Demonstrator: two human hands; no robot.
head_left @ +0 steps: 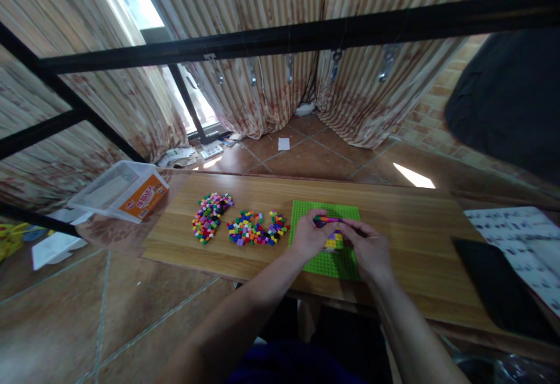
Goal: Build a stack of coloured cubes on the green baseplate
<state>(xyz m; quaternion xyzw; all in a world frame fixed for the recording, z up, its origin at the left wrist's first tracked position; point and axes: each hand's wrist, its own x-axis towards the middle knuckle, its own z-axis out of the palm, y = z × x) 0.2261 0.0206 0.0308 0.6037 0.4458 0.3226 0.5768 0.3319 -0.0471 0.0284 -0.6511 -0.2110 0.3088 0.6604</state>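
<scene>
Both hands meet over a green studded baseplate [324,268] on the wooden table. Between their fingertips is a short row of coloured toy bricks [328,219]. My left hand [311,233] pinches its left end, thumb and fingers closed. From the other side, my right hand [366,247] has its fingers closed at the row's right end. Below the row, yellow and other coloured bricks [335,240] show on the baseplate, partly hidden by the hands. Whether the row touches those bricks I cannot tell.
Loose small bricks lie in piles [249,229] left of the baseplate, with another heap [209,218] farther left. A clear plastic box [118,188] with an orange label stands at the table's left end. A black flat object [501,285] and printed sheet [520,244] lie right.
</scene>
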